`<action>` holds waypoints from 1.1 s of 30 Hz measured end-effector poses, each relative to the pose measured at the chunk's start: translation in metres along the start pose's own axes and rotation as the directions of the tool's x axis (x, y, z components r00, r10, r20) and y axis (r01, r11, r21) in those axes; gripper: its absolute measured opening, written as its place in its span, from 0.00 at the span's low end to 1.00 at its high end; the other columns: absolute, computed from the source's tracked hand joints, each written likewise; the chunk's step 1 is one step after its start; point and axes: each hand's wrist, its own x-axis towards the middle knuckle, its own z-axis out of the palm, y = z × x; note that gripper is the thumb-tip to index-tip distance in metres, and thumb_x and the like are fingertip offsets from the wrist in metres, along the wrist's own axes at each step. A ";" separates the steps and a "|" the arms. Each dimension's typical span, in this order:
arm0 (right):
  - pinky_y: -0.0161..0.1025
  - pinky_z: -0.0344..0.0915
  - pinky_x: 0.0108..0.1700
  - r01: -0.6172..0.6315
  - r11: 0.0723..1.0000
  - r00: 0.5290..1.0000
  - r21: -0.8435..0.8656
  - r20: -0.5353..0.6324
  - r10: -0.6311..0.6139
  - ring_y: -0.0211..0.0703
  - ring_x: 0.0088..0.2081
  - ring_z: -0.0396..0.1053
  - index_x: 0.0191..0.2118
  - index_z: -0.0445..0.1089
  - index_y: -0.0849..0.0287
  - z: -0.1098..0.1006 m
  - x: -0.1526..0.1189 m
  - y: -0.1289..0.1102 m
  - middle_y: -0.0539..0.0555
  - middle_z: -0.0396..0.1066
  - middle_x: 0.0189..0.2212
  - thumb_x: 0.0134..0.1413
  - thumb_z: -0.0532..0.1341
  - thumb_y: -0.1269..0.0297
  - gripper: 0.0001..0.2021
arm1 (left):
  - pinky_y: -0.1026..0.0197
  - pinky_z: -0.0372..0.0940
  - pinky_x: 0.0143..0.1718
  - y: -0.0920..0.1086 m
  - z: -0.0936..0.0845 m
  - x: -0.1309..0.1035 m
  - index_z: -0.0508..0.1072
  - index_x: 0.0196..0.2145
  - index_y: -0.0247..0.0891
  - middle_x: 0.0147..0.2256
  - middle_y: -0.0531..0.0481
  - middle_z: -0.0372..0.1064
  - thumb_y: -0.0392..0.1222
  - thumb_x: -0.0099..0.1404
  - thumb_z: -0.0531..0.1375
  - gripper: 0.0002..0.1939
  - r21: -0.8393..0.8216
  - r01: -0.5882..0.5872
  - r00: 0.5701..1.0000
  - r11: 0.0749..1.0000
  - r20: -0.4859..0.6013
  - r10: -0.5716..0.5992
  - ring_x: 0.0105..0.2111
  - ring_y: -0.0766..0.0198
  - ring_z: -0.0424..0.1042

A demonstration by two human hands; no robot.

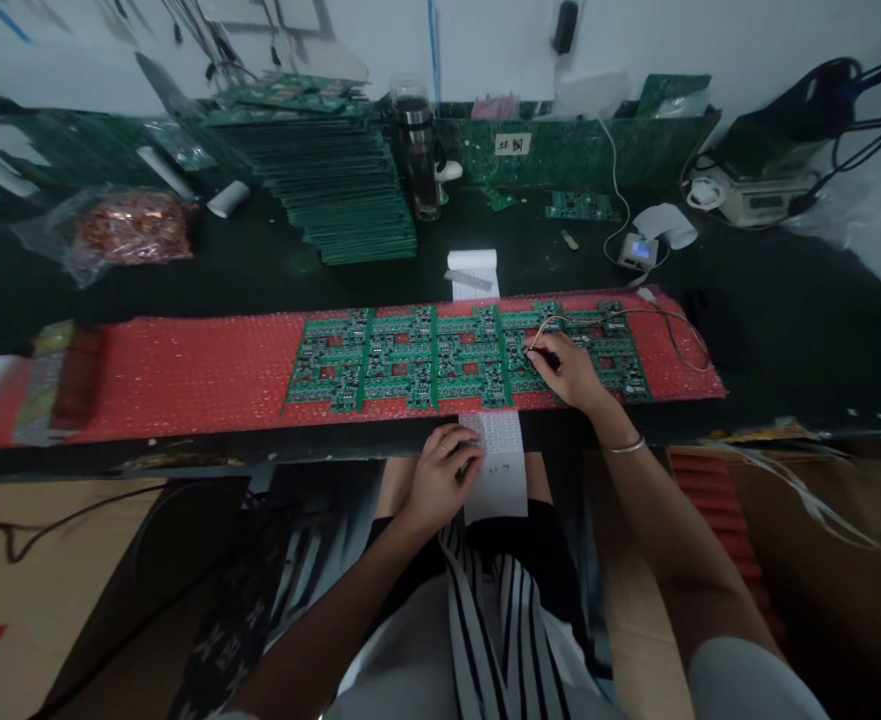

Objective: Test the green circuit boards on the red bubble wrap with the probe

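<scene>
A dark worktop [777, 340] carries a long sheet of red bubble wrap [200, 370]. On its middle and right lies a row of green circuit boards [402, 354]; behind stands a tall stack of boards [342, 190]. A printed paper strip [500, 475] hangs over the front edge. The left hand [442, 482], fingers loosely curled, overlaps it; any grip cannot be told. The right hand [569, 374], over the boards, pinches the end of thin wires [543, 324].
</scene>
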 end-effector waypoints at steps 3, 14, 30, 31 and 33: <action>0.49 0.69 0.49 -0.024 0.999 1.000 0.022 -0.014 0.024 0.49 0.46 0.73 0.43 0.71 0.54 -0.001 0.000 -0.002 0.57 0.77 0.41 0.64 0.57 0.60 0.08 | 0.53 0.69 0.48 0.005 -0.012 0.007 0.75 0.34 0.41 0.41 0.48 0.74 0.32 0.66 0.59 0.06 -0.058 0.025 0.999 0.998 0.027 -0.024 0.45 0.59 0.70; 0.46 0.69 0.47 -0.141 0.979 0.985 0.145 -0.081 0.154 0.47 0.42 0.74 0.40 0.71 0.56 -0.002 -0.001 -0.003 0.57 0.76 0.39 0.62 0.58 0.58 0.08 | 0.54 0.68 0.48 -0.042 0.002 0.193 0.77 0.30 0.36 0.38 0.47 0.75 0.31 0.62 0.60 0.07 -0.159 0.114 0.942 0.981 0.330 -0.056 0.40 0.61 0.74; 0.44 0.70 0.45 -0.128 0.983 0.987 0.130 -0.083 0.140 0.47 0.40 0.74 0.37 0.69 0.54 -0.002 0.002 -0.006 0.56 0.76 0.38 0.62 0.58 0.60 0.06 | 0.51 0.66 0.53 -0.054 0.033 0.229 0.80 0.29 0.35 0.41 0.41 0.73 0.28 0.57 0.59 0.09 0.122 -0.037 0.866 0.992 0.500 -0.029 0.47 0.53 0.71; 0.44 0.70 0.45 -0.130 0.983 0.986 0.131 -0.084 0.142 0.47 0.40 0.75 0.38 0.69 0.54 -0.002 0.002 -0.007 0.56 0.76 0.38 0.62 0.58 0.60 0.06 | 0.51 0.66 0.53 -0.053 0.033 0.229 0.80 0.29 0.35 0.41 0.41 0.73 0.28 0.58 0.59 0.10 0.132 -0.042 0.866 0.990 0.499 -0.030 0.47 0.53 0.71; 0.44 0.70 0.45 -0.136 0.982 0.986 0.131 -0.083 0.147 0.47 0.41 0.75 0.38 0.69 0.54 -0.002 0.001 -0.007 0.56 0.76 0.38 0.62 0.58 0.59 0.06 | 0.51 0.66 0.53 -0.051 0.034 0.228 0.79 0.29 0.35 0.41 0.42 0.72 0.27 0.58 0.58 0.10 0.148 -0.052 0.867 0.988 0.498 -0.029 0.47 0.53 0.71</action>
